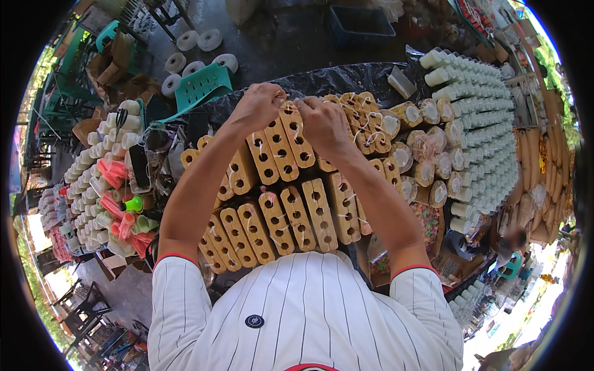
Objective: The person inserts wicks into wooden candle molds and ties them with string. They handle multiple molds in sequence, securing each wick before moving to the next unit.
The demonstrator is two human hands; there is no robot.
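Note:
Both my arms reach forward over rows of tan, flat-sided blocks [279, 148] with round holes down their faces. White strings hang from or cross many of the holes. At the far end of one block [297, 133] my left hand [258, 110] is closed, fingertips pinched together. Close beside it, my right hand [326, 125] is closed too, its thumb and fingers bent down at the same block's top. Whatever the fingertips pinch is too small to make out. A nearer row of similar blocks [275, 221] stands in front of my shirt.
Rows of white cups [473, 123] cover the right side, beside paper-wrapped cylinders [427, 170]. On the left are more white cups [93, 167], pink bags [113, 172] and a bright green cup [134, 204]. Beyond the table are a green plastic chair [204, 88], white rolls and a dark crate [362, 26].

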